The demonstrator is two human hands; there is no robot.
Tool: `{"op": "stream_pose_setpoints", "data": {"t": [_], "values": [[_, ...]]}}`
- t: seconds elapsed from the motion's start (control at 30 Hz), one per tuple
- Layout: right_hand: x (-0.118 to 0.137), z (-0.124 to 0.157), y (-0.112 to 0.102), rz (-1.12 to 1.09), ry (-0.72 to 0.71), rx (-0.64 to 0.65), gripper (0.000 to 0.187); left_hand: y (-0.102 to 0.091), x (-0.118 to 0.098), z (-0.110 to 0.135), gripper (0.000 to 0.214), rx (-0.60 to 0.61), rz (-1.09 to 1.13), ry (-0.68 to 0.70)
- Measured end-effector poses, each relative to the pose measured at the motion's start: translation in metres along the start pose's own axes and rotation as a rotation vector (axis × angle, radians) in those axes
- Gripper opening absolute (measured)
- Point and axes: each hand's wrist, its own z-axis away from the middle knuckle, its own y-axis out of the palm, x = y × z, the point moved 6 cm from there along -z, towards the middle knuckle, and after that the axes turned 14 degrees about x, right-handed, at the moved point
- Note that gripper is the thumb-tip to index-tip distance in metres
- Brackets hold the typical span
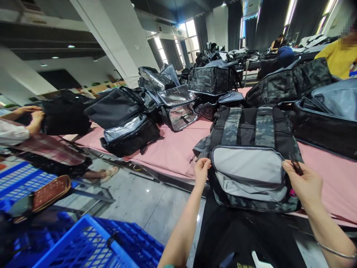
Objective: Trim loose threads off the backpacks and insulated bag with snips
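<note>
A camouflage backpack [248, 128] lies at the near edge of the pink-covered table, straps up, its bottom end towards me. A zipped compartment at that end hangs open and shows a pale grey lining [248, 165]. My left hand [202, 171] pinches the left edge of this opening between thumb and fingers. At the right edge my right hand [304, 182] grips the rim with the thumb and index finger. A small dark tool, apparently thread snips [297, 166], is also held in that right hand; its lower part is hidden by the fingers.
Several black and camouflage bags [122, 111] with silvery linings crowd the pink table [173, 149]. An open bag [329, 123] stands close on my right. Blue plastic crates [92, 242] sit at lower left. Another person's hands [35, 117] hold a black bag at far left.
</note>
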Motion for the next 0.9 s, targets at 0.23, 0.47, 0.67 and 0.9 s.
{"op": "stream_pose_setpoints", "data": {"t": [0.23, 0.47, 0.67, 0.9], "values": [[-0.002, 0.000, 0.000, 0.024, 0.032, -0.001, 0.049, 0.022, 0.038, 0.035, 0.049, -0.018, 0.150, -0.250], [-0.002, 0.001, 0.001, 0.016, 0.001, -0.013, 0.047, 0.034, 0.042, 0.034, 0.047, 0.018, 0.295, -0.365], [-0.003, 0.001, -0.002, 0.074, 0.033, -0.022, 0.055, 0.038, 0.043, 0.049, 0.035, 0.081, 0.280, -0.189], [-0.021, -0.013, -0.019, 0.126, 0.070, -0.056, 0.050, 0.029, 0.046, 0.076, 0.023, 0.297, 0.053, -0.110]]}}
